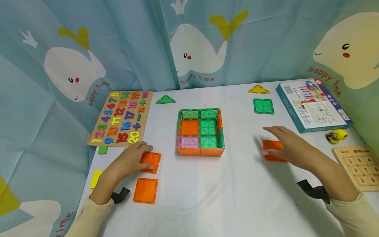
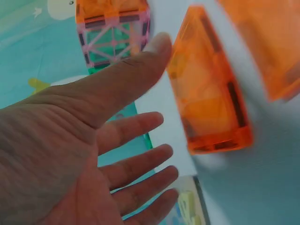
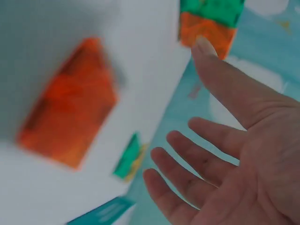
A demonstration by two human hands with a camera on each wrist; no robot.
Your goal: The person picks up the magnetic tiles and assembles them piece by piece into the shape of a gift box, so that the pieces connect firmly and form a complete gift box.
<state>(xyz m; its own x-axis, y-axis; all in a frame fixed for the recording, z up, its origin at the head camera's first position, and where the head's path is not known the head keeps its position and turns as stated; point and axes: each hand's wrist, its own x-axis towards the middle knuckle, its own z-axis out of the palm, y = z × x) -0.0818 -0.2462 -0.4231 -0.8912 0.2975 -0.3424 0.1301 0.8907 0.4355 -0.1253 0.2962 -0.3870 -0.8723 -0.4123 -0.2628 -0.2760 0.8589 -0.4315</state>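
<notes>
Left hand (image 1: pixel 129 162) and right hand (image 1: pixel 291 147) — fingers (image 2: pixel 133 130) spread wide — near glossy, translucent, orange square tiles (image 1: pixel 152 159).

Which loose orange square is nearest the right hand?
The orange square right of the tile box, by the right hand; the other two lie left of the box.

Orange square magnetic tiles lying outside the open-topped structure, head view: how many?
3 visible: one orange tile partly behind the left hand, a second tile just below it in frame, a third tile partly behind the right hand. Any stacked underneath could be hidden.
</notes>
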